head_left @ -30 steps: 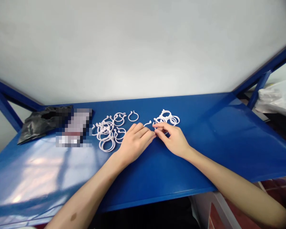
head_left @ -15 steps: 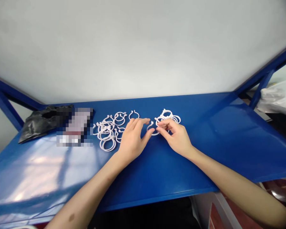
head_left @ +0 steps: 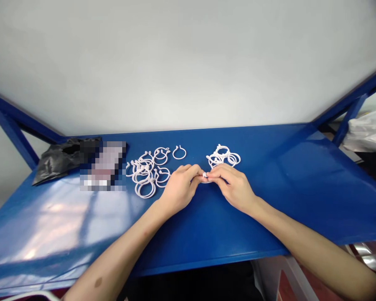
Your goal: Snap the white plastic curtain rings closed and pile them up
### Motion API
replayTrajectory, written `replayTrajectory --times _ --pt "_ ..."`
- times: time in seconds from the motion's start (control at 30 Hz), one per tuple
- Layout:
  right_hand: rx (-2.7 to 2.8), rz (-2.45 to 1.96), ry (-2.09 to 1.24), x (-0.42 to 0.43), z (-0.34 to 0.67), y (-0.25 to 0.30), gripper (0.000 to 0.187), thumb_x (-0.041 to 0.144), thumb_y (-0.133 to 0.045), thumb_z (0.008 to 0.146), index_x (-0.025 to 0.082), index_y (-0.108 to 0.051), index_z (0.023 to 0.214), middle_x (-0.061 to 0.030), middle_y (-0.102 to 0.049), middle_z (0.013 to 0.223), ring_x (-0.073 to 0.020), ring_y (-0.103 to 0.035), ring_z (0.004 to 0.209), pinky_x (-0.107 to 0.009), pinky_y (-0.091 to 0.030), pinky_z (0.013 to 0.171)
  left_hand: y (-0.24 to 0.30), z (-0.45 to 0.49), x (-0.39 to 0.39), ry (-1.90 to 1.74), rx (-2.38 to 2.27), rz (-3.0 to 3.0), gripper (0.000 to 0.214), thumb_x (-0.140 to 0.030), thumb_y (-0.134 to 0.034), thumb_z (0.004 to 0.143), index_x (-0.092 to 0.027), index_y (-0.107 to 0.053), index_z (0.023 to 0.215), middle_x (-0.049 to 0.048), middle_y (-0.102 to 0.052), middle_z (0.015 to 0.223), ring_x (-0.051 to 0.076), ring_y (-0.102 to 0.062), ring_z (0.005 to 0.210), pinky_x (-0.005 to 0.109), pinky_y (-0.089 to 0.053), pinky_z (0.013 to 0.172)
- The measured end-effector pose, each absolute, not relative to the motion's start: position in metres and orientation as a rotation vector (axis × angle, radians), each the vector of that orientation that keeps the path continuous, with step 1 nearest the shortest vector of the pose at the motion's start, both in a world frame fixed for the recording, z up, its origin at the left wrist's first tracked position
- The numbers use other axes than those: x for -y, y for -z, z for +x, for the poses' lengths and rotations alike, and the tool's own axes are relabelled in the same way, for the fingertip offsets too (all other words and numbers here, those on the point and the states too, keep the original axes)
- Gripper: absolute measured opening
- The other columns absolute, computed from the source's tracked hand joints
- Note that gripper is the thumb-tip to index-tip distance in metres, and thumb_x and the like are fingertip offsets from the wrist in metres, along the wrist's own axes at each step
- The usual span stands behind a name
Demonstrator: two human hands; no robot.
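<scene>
Beside left hand (head_left: pixel 180 187): ring pile (head_left: pixel 143 169); farther left, blurred slab (head_left: pixel 105 161), black bag (head_left: pixel 54 162).

The left hand (head_left: pixel 180 188) and right hand (head_left: pixel 235 186) are bare, as are the slender left forearm (head_left: pixel 122 253) and right forearm (head_left: pixel 303 238). An oval spot (head_left: pixel 98 282) (the plainest marking in view) sits on the left forearm's near part. The black area (head_left: pixel 191 284) near centre is too dark to identify as clothing.
</scene>
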State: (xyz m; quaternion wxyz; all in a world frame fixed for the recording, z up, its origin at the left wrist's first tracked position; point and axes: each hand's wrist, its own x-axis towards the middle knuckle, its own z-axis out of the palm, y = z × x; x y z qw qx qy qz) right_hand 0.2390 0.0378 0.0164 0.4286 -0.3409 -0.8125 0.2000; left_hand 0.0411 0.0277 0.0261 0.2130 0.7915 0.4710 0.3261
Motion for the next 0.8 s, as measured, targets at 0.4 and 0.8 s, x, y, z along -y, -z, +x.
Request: replayTrajectory --times 0.4,0.8 --pt "2.076 -0.773 -0.459 -0.035 0.24 -0.02 0.015 0.02 -0.056 0.102 0.023 -0.069 0.095 -0.002 -0.072 0.086 -0.0162 -0.067 0.08 -0.033 -0.056 0.074 -0.028 0.038 -0.029 -0.896 -1.221 2.309 0.017 -0.015 -0.056 0.098 -0.022 -0.064 0.085 -0.0028 -0.072 0.084 0.015 -0.065 0.079 0.028 -0.05 0.076" --pt "2.117 -1.27 0.15 -0.072 0.268 -0.022 0.017 0.026 -0.058 0.1 0.02 -0.074 0.099 -0.0116 -0.066 0.099 -0.0263 -0.056 0.091 -0.042 -0.055 0.077 -0.011 0.003 -0.06 -0.535 -2.036 2.609 0.015 -0.023 -0.059 0.095 -0.016 -0.071 0.1 0.015 -0.07 0.114 0.036 -0.053 0.11 0.049 -0.046 0.09"
